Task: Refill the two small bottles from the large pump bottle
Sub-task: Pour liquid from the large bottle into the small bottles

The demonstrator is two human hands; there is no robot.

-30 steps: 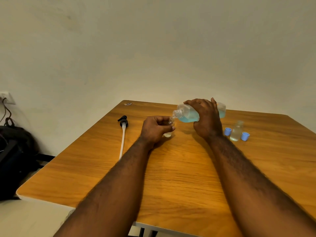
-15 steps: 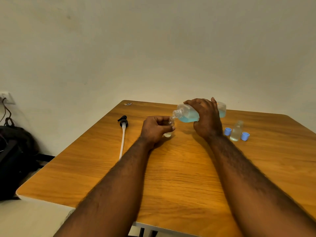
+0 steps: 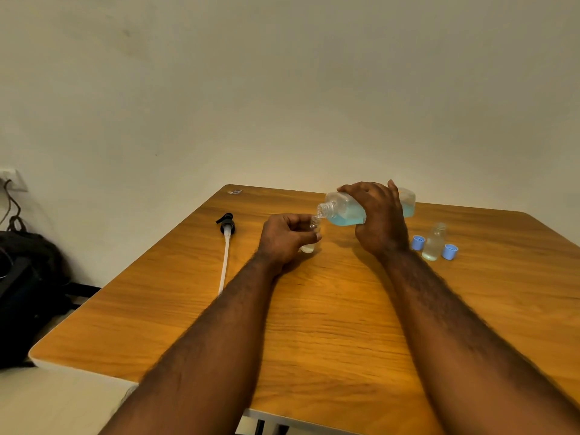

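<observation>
My right hand [image 3: 378, 219] grips the large clear bottle [image 3: 343, 210] of blue liquid, tipped on its side with its open neck pointing left. My left hand [image 3: 285, 238] holds a small clear bottle [image 3: 309, 246] upright on the table, its mouth just under the large bottle's neck. Most of that small bottle is hidden by my fingers. A second small clear bottle [image 3: 434, 243] stands uncapped to the right, between two blue caps [image 3: 418, 242] [image 3: 450, 251].
The pump head with its long white tube [image 3: 226, 246] lies on the wooden table [image 3: 329, 324] to the left of my hands. A black bag [image 3: 25, 293] sits on the floor at the left, below a wall socket [image 3: 11, 178].
</observation>
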